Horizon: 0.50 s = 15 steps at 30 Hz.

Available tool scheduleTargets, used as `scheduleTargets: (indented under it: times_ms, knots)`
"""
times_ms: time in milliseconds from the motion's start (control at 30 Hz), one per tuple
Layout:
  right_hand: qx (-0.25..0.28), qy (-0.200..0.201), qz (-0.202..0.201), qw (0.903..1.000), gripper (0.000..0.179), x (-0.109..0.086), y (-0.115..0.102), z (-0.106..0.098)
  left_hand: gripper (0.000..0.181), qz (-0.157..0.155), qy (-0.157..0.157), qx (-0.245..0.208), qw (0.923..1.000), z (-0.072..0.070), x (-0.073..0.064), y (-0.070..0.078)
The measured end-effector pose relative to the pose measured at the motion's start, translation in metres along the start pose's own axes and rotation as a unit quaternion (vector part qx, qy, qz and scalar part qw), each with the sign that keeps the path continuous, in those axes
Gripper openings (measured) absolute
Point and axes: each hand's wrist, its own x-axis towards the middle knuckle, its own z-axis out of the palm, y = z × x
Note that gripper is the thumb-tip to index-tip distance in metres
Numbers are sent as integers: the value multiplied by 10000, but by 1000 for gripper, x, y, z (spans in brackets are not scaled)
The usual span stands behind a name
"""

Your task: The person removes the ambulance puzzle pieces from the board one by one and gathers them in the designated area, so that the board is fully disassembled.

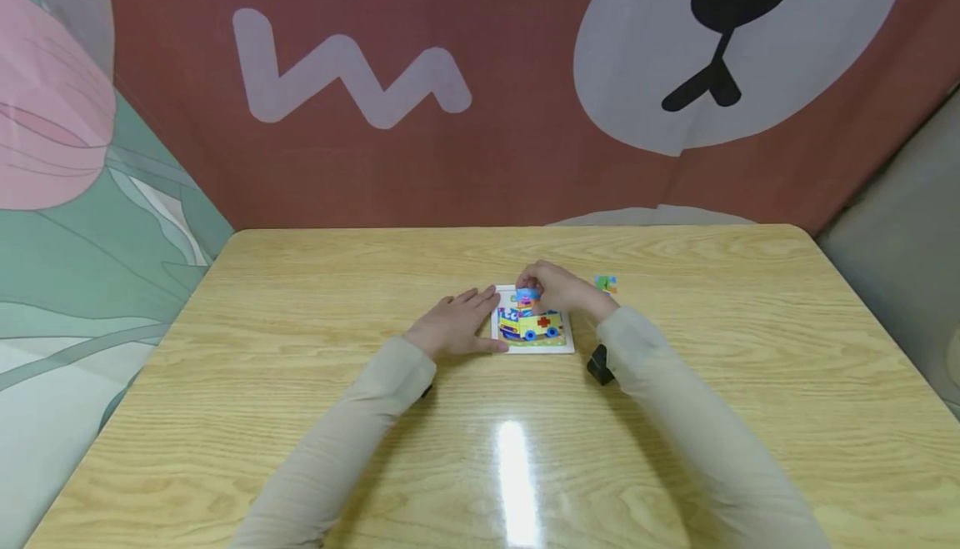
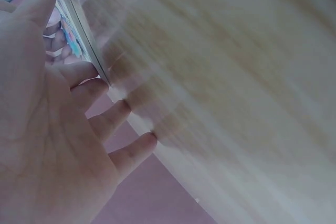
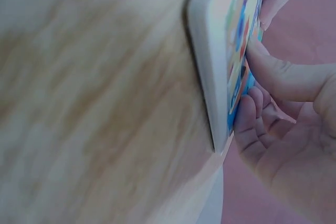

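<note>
A jigsaw puzzle in a white frame (image 1: 536, 350) lies on the table, showing a yellow ambulance (image 1: 542, 326) with a red cross. My left hand (image 1: 456, 322) rests flat at the frame's left side, thumb and fingers spread along its edge; the left wrist view shows those fingers (image 2: 134, 153) straight, tips on the table. Over the upper part of the picture, my right hand (image 1: 557, 286) pinches a blue puzzle piece (image 1: 527, 293) between thumb and fingers. In the right wrist view, the thumb (image 3: 283, 77) is close over the picture and the other fingers are curled.
A loose green and blue puzzle piece (image 1: 605, 284) lies on the wooden table (image 1: 360, 282) right of the frame, beyond the right forearm. A black device (image 1: 600, 364) is at the right wrist. Behind the table's far edge hangs a reddish-brown printed cloth (image 1: 517, 157).
</note>
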Motion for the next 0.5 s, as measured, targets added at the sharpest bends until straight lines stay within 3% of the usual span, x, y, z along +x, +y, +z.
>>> scheduleTargets:
  times_ms: [500]
  knots:
    - [98,106,-265,9995,30,-5,3,1,87,-27,0,27,10000,1,1,0]
